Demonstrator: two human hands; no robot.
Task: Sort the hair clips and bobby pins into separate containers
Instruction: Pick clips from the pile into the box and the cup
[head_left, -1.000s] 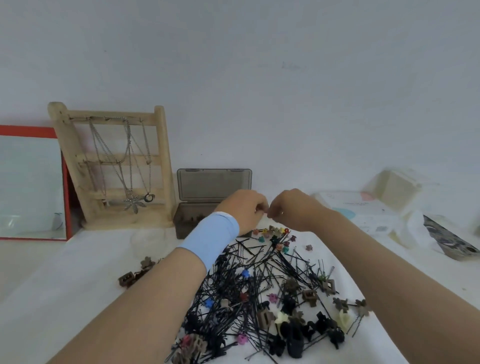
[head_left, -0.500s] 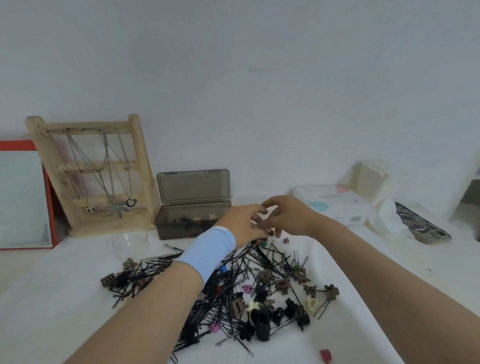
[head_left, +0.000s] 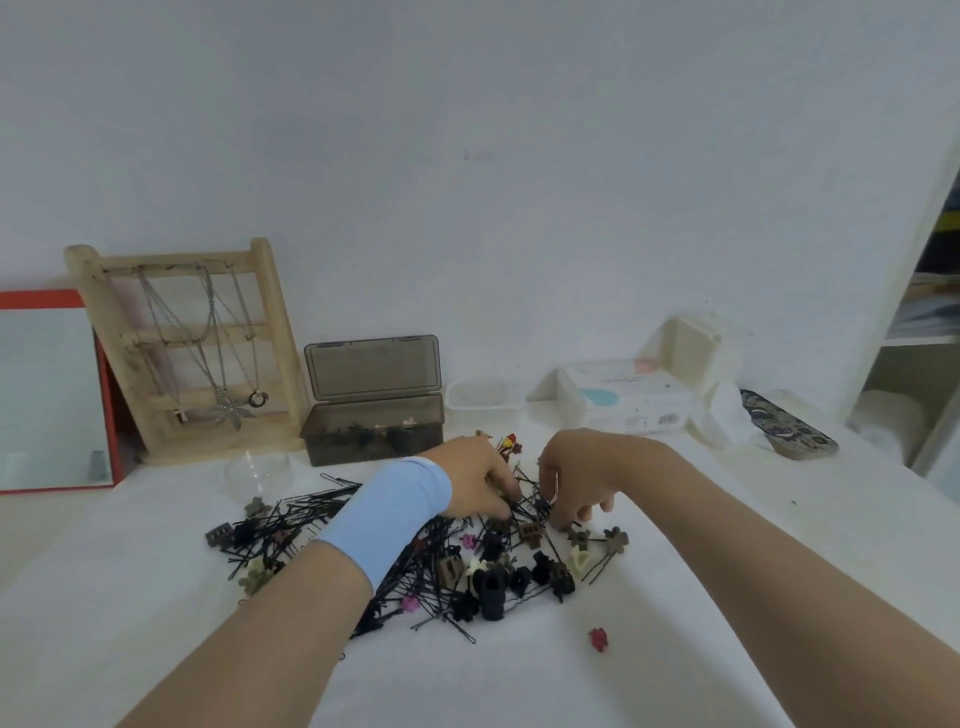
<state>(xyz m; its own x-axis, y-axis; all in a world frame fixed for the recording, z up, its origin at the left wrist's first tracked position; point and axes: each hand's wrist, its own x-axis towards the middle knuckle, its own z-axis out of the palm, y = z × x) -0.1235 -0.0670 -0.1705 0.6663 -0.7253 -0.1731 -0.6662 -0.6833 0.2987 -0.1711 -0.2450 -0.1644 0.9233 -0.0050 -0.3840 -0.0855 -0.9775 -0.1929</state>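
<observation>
Both hands are lowered into the far edge of a mixed pile on the white-covered bench (head_left: 727, 597). The left hand (head_left: 475, 480), with a light blue band (head_left: 387, 517) around its wrist, has its fingers curled down into the tangle; whether it has hold of anything cannot be told, since the fingertips are buried among the pins. The right hand (head_left: 574, 480) is also curled, fingers pointing down and touching the pile, with a thin pin-like piece visible against the palm side; a firm hold cannot be confirmed.

The black bobby pins (head_left: 306, 512) lie in a loose heap spreading from bench centre toward the left. Small hair clips (head_left: 493, 592) in black, brown, cream and pink are mixed into the heap, most of them on the near side. One red clip (head_left: 598, 639) lies apart, nearer the viewer on the right.

Behind the pile stands a smoky grey box (head_left: 374, 434) with its lid raised; small dark items are inside. Just to its right is a clear shallow container (head_left: 484, 399). A clear round dish (head_left: 260, 467) sits to the left of the grey box.

Against the wall: a wooden stand (head_left: 192, 353) hung with necklaces, a red-framed mirror (head_left: 49, 395) at the far left, and a white tissue pack (head_left: 626, 397) to the right.
</observation>
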